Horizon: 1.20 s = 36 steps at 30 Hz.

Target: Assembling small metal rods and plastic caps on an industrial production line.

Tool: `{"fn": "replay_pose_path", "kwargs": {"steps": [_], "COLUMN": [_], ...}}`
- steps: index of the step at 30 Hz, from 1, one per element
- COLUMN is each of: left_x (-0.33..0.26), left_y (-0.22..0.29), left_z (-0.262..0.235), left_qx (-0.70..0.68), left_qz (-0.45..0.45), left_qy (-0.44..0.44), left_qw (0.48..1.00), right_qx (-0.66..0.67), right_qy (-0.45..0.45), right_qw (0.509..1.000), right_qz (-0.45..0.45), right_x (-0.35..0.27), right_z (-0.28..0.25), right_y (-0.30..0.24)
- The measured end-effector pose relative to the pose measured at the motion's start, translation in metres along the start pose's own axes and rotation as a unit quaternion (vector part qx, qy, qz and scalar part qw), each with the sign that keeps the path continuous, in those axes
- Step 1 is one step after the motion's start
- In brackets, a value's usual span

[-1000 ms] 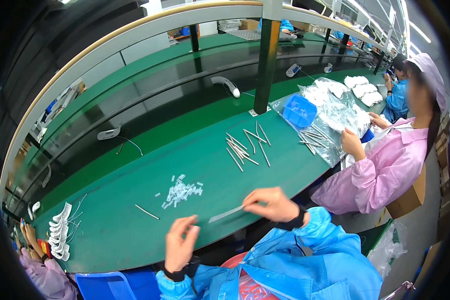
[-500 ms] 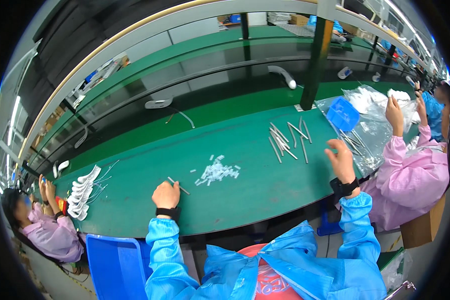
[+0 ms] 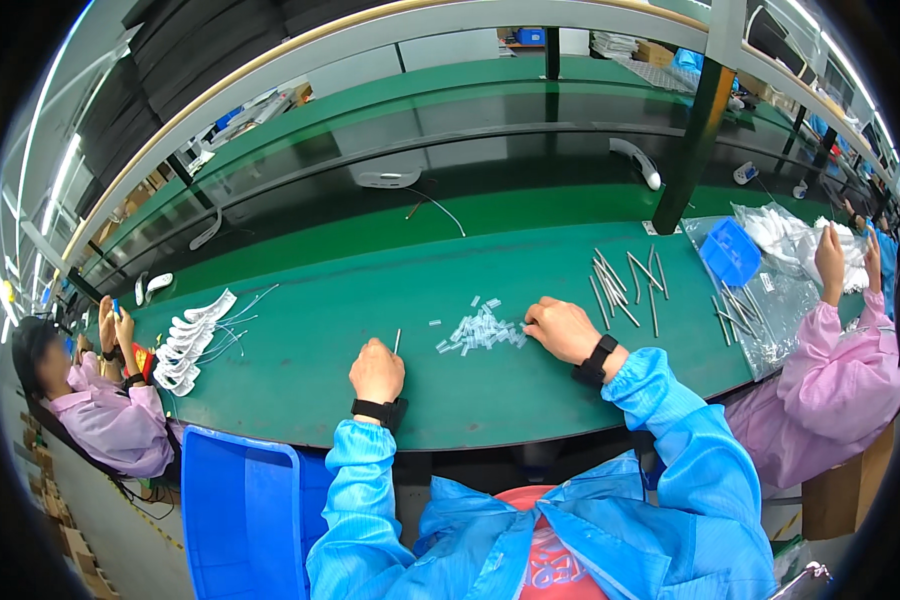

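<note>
My left hand [image 3: 377, 372] is closed around a thin grey rod [image 3: 398, 341], whose end sticks up past the fingers. To its right lies a loose pile of small clear plastic pieces [image 3: 482, 330] on the green work table [image 3: 470, 405]. My right hand [image 3: 564, 331] reaches in at the pile's right edge, fingers curled together and fingertips down among the outermost pieces. Whatever is between those fingertips is too small to make out. Just beyond my right hand several more grey rods [image 3: 610, 283] lie scattered on the table.
Curved white parts with thin wires [image 3: 192, 342] lie in a row at the left, beside a co-worker in pink. At the right, a blue tray [image 3: 730, 252] and plastic bags sit by another co-worker. A post [image 3: 692, 150] rises behind the rods; a blue bin [image 3: 240, 520] stands below the table edge.
My right hand has swung left from beyond the loose rods to the clear pieces, its fingers now drawn together. The rod in my left hand has turned from slanting to nearly upright.
</note>
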State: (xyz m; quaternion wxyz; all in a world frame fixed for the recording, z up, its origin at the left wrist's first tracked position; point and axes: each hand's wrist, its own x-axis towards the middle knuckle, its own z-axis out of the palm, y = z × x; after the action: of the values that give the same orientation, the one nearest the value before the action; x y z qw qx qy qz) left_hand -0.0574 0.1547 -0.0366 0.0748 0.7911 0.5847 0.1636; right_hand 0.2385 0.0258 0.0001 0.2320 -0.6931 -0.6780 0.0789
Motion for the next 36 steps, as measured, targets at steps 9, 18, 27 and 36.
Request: {"fn": "replay_pose_path", "kwargs": {"steps": [9,18,27,36], "left_x": [-0.007,-0.05,-0.103,-0.11], "left_y": [0.008,0.042,0.109,0.121], "left_z": [-0.002,-0.041,-0.033,-0.028], "left_qx": [0.013,-0.71,-0.828,-0.82], "left_qz": [0.045,-0.039,-0.077,-0.086], "left_qy": [-0.001,-0.216,-0.221,-0.227], "left_qw": [0.999,0.669,0.509,0.518], "right_qx": [0.019,0.317,0.399,0.36], "right_qy": [0.008,0.04,0.082,0.135], "right_qw": [1.0,0.944,0.911,0.923], "right_qz": [-0.005,0.079,0.057,0.02], "right_x": [0.006,-0.05,-0.091,-0.101], "right_z": [-0.001,-0.031,-0.031,-0.032], "right_y": [-0.005,-0.028,-0.052,-0.06]}}
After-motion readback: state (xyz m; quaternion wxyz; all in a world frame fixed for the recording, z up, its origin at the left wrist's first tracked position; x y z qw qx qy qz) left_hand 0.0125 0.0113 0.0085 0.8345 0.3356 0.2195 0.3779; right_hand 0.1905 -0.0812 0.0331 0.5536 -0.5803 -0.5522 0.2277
